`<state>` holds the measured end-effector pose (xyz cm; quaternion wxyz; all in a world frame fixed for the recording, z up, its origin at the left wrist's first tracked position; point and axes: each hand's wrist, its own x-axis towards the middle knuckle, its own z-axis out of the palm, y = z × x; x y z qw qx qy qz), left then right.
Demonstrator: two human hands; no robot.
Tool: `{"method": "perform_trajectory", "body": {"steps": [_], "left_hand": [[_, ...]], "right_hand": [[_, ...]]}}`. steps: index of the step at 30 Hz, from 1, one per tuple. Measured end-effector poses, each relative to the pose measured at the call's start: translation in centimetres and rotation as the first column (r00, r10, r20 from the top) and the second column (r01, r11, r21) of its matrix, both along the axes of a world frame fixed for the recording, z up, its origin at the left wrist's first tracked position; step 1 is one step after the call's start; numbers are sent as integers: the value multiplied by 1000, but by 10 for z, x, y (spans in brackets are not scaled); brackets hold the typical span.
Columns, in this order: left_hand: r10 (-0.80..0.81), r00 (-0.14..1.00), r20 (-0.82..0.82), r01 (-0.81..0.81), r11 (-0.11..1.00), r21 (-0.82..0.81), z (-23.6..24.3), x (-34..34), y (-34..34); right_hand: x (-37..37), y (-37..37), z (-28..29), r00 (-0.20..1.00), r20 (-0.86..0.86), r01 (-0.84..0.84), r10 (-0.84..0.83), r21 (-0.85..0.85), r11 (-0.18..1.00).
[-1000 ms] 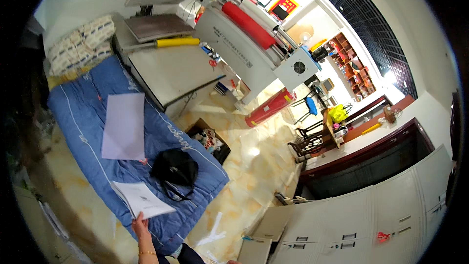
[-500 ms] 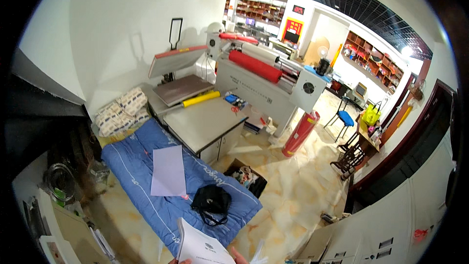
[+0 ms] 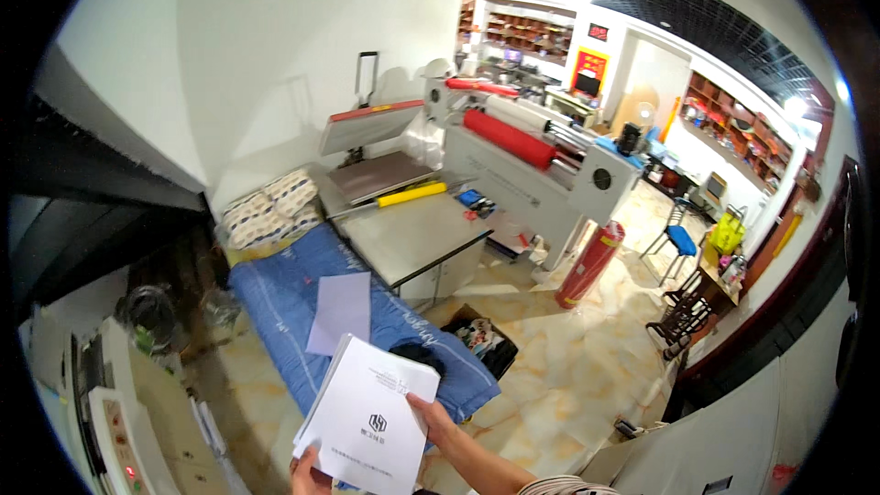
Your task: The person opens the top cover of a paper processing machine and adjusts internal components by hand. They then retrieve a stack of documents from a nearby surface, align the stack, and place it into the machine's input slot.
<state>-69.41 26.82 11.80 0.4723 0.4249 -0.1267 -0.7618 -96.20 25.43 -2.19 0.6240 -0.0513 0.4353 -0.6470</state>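
Note:
A thick stack of white printed paper [image 3: 353, 412] is held out in front of me, tilted, with a dark emblem on its top sheet. My left hand [image 3: 310, 472] grips its lower left corner, fingers closed on the edge. Along the right edge, my right hand [image 3: 431, 417] has its thumb on top, the other fingers mostly hidden beneath. Beyond the stack, a pale lilac sheet [image 3: 341, 307] lies on a blue quilt [image 3: 275, 289]. A black bag [image 3: 423, 357] on the quilt is largely covered by the paper.
A pillow [image 3: 270, 211] sits at the bed's far end. Behind stand a low cabinet [image 3: 403, 243], a heat press [image 3: 376, 124] and a large roller machine [image 3: 513, 165]. An open box [image 3: 481, 339] and a red roll [image 3: 589, 266] are on the floor. Machine panels [image 3: 128, 440] rise at left.
The paper stack has come up into view from the lower edge, now covering most of the black bag. Both hands and my right forearm show more. The room has shifted rightward in view.

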Motion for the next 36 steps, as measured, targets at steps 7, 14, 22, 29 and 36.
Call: {"method": "perform_trajectory", "body": {"steps": [7, 14, 22, 29, 36], "left_hand": [[34, 987, 155, -19, 995, -96, -7, 49, 61], [444, 889, 110, -391, 863, -320, -27, 193, 196], [746, 646, 161, -679, 658, -327, 46, 312, 294], [772, 590, 236, -702, 635, -322, 48, 394, 348], [841, 499, 210, -810, 538, -232, 32, 439, 329]], "right_hand": [[79, 3, 0, 926, -376, -45, -1, -112, 993], [257, 67, 75, 918, -162, -397, 363, -373, 839], [352, 3, 135, 421, 24, -862, 907, -302, 408], [498, -38, 160, -327, -394, -901, 859, -143, -409], [619, -37, 161, -392, -557, -888, 733, 20, -460]]}}
